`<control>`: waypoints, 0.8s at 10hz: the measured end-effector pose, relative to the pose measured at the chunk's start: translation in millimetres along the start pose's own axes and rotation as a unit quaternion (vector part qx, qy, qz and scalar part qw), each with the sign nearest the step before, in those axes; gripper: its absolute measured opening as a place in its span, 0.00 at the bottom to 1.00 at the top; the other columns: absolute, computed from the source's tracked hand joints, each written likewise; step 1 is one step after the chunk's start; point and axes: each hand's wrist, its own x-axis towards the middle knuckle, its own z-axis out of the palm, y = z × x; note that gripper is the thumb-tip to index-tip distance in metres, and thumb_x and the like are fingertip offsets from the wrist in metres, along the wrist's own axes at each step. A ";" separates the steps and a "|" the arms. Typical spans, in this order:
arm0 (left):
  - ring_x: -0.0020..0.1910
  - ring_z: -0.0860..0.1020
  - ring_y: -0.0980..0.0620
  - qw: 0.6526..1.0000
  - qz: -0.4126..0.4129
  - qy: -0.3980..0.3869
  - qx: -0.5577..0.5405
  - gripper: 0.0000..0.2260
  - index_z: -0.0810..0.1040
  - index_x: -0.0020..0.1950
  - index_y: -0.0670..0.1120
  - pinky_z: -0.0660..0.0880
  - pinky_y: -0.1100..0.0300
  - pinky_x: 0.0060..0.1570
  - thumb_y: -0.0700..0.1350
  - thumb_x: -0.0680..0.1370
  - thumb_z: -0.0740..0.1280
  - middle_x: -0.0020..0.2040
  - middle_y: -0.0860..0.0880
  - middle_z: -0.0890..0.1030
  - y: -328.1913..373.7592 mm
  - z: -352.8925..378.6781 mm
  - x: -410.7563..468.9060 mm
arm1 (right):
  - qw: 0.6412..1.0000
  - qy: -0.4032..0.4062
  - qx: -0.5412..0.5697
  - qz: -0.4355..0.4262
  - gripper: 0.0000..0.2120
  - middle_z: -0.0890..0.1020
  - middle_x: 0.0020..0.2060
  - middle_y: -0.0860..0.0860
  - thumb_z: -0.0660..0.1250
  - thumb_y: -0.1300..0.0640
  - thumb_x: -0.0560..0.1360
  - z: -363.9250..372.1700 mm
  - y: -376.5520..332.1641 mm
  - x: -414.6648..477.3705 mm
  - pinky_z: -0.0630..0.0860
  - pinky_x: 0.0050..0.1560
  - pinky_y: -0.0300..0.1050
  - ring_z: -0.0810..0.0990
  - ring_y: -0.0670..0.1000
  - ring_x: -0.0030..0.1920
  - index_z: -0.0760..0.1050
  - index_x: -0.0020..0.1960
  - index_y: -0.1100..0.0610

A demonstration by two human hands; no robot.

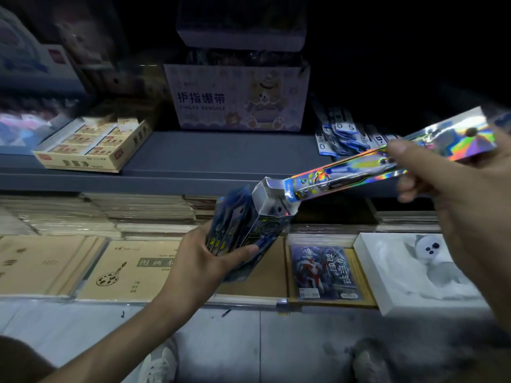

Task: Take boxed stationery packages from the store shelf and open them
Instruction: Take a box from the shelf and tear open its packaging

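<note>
Dim store shelves (221, 153) of notebooks and boxed goods fill the background. Before them the left hand (204, 261) is closed around a dark blue box (249, 230) with its top flap open. Up to the right, the right hand (453, 194) pinches a long holographic package (345, 172) whose lower end sits at the box mouth.

1. a grey shelf board (221, 150) runs across the dim store, its upper back lost in darkness.
2. below it, a lower tier (249, 299) carries flat stacks of tan paper goods.
3. the floor (276, 341) is pale grey tile, scuffed with dark marks.
</note>
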 end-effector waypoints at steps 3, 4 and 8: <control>0.29 0.78 0.61 1.000 0.015 0.007 -0.018 0.09 0.82 0.41 0.45 0.73 0.68 0.27 0.41 0.69 0.82 0.37 0.51 0.86 -1.2 3.4 6.4 | 0.999 -0.005 0.041 -0.026 0.10 0.79 0.28 0.48 0.77 0.53 0.67 13.0 -10.7 -11.2 0.75 0.27 0.40 0.76 0.50 0.25 0.75 0.40 0.50; 0.31 0.80 0.66 1.000 0.008 -0.002 -0.012 0.10 0.81 0.39 0.50 0.71 0.73 0.29 0.40 0.70 0.81 0.33 0.61 0.84 2.4 5.0 4.6 | 0.999 0.003 0.020 -0.039 0.10 0.80 0.28 0.48 0.77 0.55 0.68 12.7 -9.5 -11.9 0.75 0.26 0.39 0.77 0.49 0.25 0.75 0.40 0.51; 0.42 0.81 0.68 0.991 0.059 0.012 0.122 0.13 0.81 0.50 0.59 0.73 0.72 0.35 0.52 0.71 0.80 0.43 0.70 0.82 1.4 4.0 1.2 | 0.999 0.025 -0.016 0.013 0.12 0.80 0.27 0.56 0.78 0.65 0.72 17.3 5.4 -13.0 0.77 0.27 0.41 0.78 0.51 0.24 0.75 0.42 0.66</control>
